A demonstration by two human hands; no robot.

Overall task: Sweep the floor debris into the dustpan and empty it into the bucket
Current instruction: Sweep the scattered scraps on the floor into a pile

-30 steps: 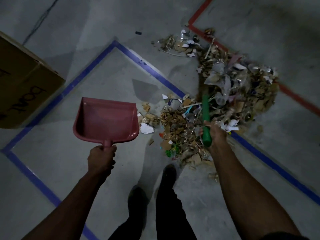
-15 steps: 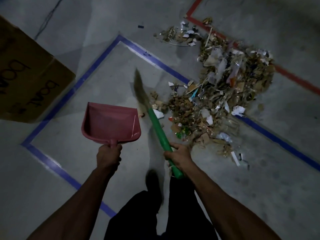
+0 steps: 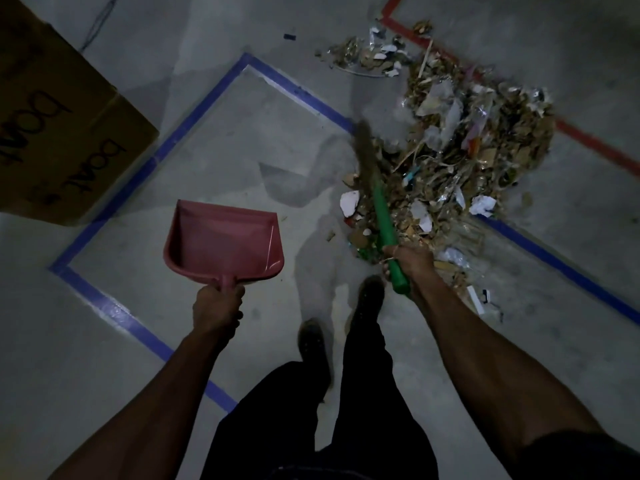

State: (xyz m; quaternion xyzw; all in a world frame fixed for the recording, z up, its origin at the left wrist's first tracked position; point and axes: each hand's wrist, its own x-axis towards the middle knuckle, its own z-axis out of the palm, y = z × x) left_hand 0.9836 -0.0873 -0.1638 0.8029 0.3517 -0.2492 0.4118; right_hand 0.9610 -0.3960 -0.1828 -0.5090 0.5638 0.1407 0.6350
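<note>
A pink dustpan hangs above the grey floor, its mouth pointing away from me and nothing visible inside. My left hand grips its short handle. My right hand grips the green handle of a broom, whose brown bristles reach up and left to the near edge of the debris pile. The pile is a wide heap of paper scraps, cardboard bits and plastic film, lying right of the dustpan. No bucket is in view.
A brown cardboard box with black lettering stands at the far left. Blue tape outlines a square on the floor; red tape runs behind the pile. My two dark shoes stand just below the pile.
The broom has swung back to the right, from beside the dustpan to the pile's near edge, with my right hand following. The dustpan stays held on the left.
</note>
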